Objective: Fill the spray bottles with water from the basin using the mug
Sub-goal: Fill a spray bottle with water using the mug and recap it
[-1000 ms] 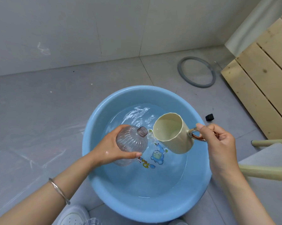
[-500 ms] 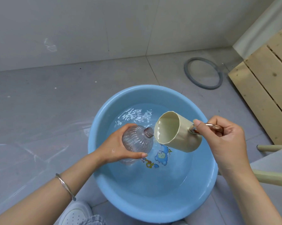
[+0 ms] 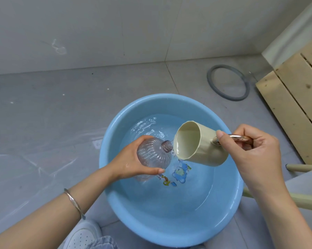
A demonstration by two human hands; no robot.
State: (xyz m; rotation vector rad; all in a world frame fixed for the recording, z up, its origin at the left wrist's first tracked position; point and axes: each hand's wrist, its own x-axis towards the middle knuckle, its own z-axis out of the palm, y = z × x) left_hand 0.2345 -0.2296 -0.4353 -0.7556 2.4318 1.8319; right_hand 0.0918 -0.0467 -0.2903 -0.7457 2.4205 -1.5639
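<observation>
Over the blue basin (image 3: 112, 177) on the floor, your left hand (image 3: 131, 161) wraps fingers and thumb round the belly of the clear ribbed spray bottle (image 3: 154, 153). The bottle is held low above the water, and whether its base dips in cannot be told. Your right hand (image 3: 255, 153) grips the cream mug (image 3: 200, 143) by its metal handle (image 3: 239, 138), thumb pressed against the mug's wall.

The pour turns on one line. The bottle's long axis leans up and to your right, its open neck (image 3: 166, 146) aimed at the mug. The mug lies just right of the neck, nearly on its side, with its mouth facing left and its lower lip just beside the neck's opening. The right hand does the tipping, while the left only has to keep the narrow neck under the lip.

A second ago the mug sat more upright and stood apart from the neck. It has since tipped further and closed in, and what looks like a thin spill of water now shows at the lip. With so small a mouth, some water will likely fall back into the basin.
</observation>
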